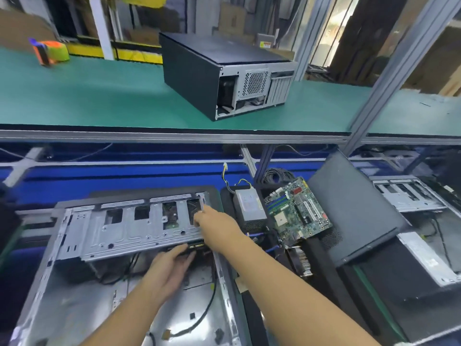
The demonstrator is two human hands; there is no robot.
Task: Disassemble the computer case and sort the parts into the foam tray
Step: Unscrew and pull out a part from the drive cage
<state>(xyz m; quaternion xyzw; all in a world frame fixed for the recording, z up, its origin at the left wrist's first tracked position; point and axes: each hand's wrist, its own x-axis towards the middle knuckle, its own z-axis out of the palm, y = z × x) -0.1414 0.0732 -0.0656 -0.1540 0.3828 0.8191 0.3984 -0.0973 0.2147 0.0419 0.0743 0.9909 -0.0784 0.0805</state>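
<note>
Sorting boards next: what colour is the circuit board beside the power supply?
Green. The circuit board shows best in the head view.

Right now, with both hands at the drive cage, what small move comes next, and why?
Probably draw the part under the drive cage out with the left hand: its fingers reach beneath, and the right hand rests on the cage's right end.

Left hand [171, 268] and right hand [214, 221]: both bare. Left forearm [129, 313] and right forearm [299, 290]: bare, uncovered down to the lower frame edge.
</note>
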